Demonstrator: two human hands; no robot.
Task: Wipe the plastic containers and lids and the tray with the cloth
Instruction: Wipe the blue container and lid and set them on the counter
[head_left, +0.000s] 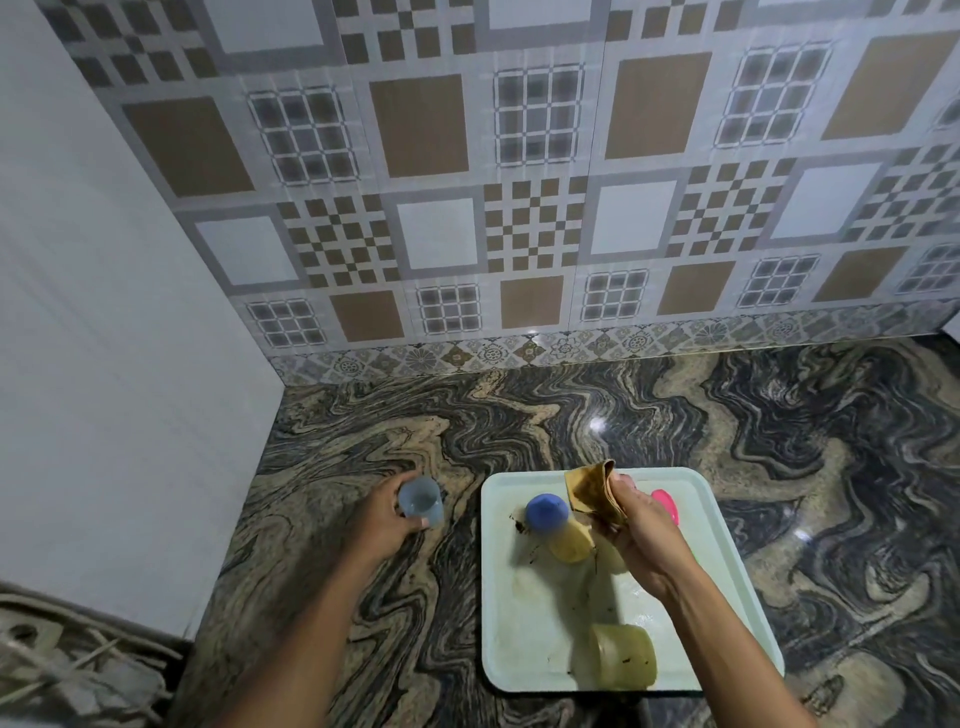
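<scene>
Head view: our right hand (641, 540) pinches the folded brown cloth (592, 493) above the far end of the stained tray (511, 613), likely poised for the next wipe. Our left hand (387, 514) curls round a clear container (422, 501) on the counter (519, 415) left of the tray, probably setting it apart. On the tray lie a blue-lidded container (550, 519), a pink lid (667, 504) and a yellowish tub (623, 657).

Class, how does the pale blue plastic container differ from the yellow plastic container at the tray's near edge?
The pale blue plastic container stands on the stone counter, gripped by the left hand; the yellow plastic container sits untouched on the white tray. Blue looks clean; yellow carries dark specks. Both are translucent.
</scene>
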